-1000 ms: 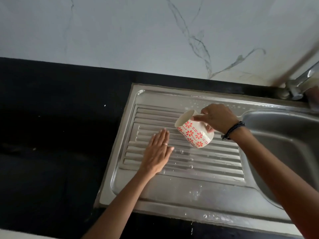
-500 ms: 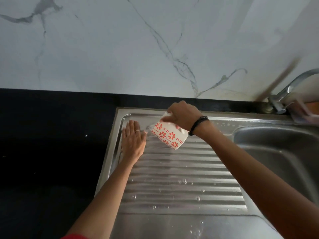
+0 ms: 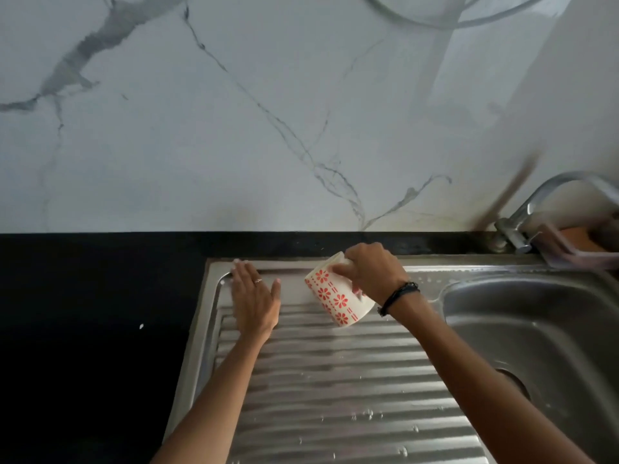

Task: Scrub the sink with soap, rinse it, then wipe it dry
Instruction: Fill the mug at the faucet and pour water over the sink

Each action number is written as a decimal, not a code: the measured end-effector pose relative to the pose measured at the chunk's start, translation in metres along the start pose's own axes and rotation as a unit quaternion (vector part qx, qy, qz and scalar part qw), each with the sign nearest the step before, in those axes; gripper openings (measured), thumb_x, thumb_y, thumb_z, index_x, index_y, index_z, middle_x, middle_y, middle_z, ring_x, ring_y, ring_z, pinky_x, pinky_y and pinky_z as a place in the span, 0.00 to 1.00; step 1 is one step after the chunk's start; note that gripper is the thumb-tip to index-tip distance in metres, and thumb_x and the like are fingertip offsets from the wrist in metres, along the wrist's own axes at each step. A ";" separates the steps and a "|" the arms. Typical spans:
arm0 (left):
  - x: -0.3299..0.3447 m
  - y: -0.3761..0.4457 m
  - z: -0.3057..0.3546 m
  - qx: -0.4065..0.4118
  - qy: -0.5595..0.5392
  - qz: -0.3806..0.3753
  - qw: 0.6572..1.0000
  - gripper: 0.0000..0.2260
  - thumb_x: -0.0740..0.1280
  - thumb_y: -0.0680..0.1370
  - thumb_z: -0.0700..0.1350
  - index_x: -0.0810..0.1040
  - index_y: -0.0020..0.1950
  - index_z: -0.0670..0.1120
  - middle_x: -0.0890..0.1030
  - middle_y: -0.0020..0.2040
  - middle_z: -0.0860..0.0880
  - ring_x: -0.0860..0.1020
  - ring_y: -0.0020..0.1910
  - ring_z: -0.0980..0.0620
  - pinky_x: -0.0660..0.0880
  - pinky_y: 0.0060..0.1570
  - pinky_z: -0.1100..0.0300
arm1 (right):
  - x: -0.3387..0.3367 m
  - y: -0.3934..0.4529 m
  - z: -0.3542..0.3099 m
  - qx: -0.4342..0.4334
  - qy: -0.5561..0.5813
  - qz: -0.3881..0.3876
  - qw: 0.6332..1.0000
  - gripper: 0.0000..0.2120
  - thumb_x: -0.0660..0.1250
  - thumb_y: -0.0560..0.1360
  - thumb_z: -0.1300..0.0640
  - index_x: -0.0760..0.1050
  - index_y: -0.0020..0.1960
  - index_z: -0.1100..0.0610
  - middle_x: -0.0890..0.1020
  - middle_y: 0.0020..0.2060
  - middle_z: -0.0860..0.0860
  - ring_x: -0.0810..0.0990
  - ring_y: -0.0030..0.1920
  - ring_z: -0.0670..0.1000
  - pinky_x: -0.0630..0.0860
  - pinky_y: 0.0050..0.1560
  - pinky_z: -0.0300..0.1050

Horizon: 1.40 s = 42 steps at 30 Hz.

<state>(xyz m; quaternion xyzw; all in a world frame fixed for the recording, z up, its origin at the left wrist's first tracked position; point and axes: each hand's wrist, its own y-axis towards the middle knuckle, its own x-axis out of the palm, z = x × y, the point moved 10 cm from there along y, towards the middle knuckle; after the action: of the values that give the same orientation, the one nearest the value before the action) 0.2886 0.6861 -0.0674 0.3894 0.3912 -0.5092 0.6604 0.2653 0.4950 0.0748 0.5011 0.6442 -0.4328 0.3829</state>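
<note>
Stainless-steel sink [image 3: 395, 390] set into a black tabletop [image 3: 83, 329]: ribbed, water-beaded drainboard at left, smooth basin at right. The right hand [image 3: 371, 272], its grip clamped round a glazed white mug [image 3: 338, 296] printed with red flowers, tips it over the drainboard's far edge; the left hand [image 3: 256, 298] lies flat, fingers straight, on the far-left corner. Likely hazards: the wet glazed mug slipping from the grip and chipping on steel; rinse water spilling past the raised rim onto the tabletop. Chrome faucet [image 3: 549, 209] behind the basin.
</note>
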 end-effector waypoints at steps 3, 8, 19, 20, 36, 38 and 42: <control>0.045 -0.005 0.065 0.193 0.011 -0.063 0.979 0.37 0.32 0.78 0.62 0.49 0.75 0.36 0.46 0.75 0.38 0.48 0.76 0.43 0.53 0.74 0.46 | -0.010 0.000 0.008 0.007 -0.035 0.023 0.999 0.15 0.61 0.77 0.45 0.75 0.44 0.57 0.82 0.40 0.53 0.82 0.41 0.52 0.78 0.42 0.44; 0.062 -0.038 0.115 0.321 0.012 -0.107 0.941 0.23 0.50 0.82 0.52 0.67 0.70 0.37 0.65 0.71 0.38 0.65 0.70 0.42 0.68 0.65 0.45 | -0.020 -0.013 0.053 0.052 -0.040 0.035 0.997 0.17 0.61 0.77 0.44 0.76 0.48 0.57 0.82 0.43 0.54 0.82 0.42 0.53 0.80 0.47 0.50; 0.049 -0.026 0.075 -0.028 0.014 -0.087 0.996 0.40 0.34 0.74 0.61 0.52 0.73 0.31 0.54 0.73 0.31 0.53 0.74 0.36 0.47 0.72 0.46 | -0.031 -0.008 0.083 0.055 -0.097 0.044 0.993 0.12 0.64 0.75 0.48 0.77 0.47 0.57 0.80 0.42 0.52 0.79 0.42 0.51 0.76 0.45 0.43; 0.051 -0.026 0.082 -0.018 0.017 -0.088 0.996 0.41 0.33 0.73 0.61 0.50 0.73 0.31 0.51 0.74 0.31 0.50 0.74 0.36 0.45 0.72 0.47 | -0.032 -0.005 0.080 0.048 -0.100 0.050 0.993 0.12 0.64 0.75 0.49 0.77 0.47 0.58 0.80 0.43 0.52 0.80 0.42 0.52 0.77 0.46 0.44; 0.035 -0.068 0.105 0.261 -0.059 -0.092 0.959 0.32 0.29 0.78 0.60 0.43 0.75 0.42 0.42 0.76 0.44 0.44 0.76 0.49 0.43 0.74 0.53 | -0.023 -0.074 0.123 0.132 0.318 0.267 0.900 0.08 0.67 0.75 0.58 0.77 0.44 0.64 0.82 0.35 0.56 0.79 0.25 0.41 0.75 0.25 0.32; 0.017 -0.061 0.067 0.194 -0.076 -0.081 0.975 0.34 0.29 0.76 0.63 0.39 0.75 0.43 0.35 0.75 0.46 0.37 0.75 0.52 0.35 0.73 0.57 | -0.015 -0.078 0.117 0.128 0.336 0.275 0.892 0.08 0.67 0.75 0.57 0.77 0.43 0.63 0.82 0.34 0.55 0.79 0.25 0.40 0.74 0.25 0.31; -0.022 -0.025 -0.014 0.061 0.032 0.004 0.998 0.38 0.33 0.77 0.64 0.46 0.75 0.36 0.44 0.76 0.40 0.43 0.75 0.46 0.32 0.72 0.56 | -0.007 -0.085 0.107 0.111 0.352 0.294 0.882 0.08 0.68 0.75 0.56 0.77 0.41 0.60 0.82 0.34 0.53 0.81 0.28 0.41 0.77 0.26 0.33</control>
<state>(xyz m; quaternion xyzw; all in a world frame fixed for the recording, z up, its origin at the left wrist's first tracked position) 0.2586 0.7020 -0.0558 0.4465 0.3787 -0.5170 0.6244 0.1901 0.3813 0.0604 0.8260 0.5074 -0.1641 0.1826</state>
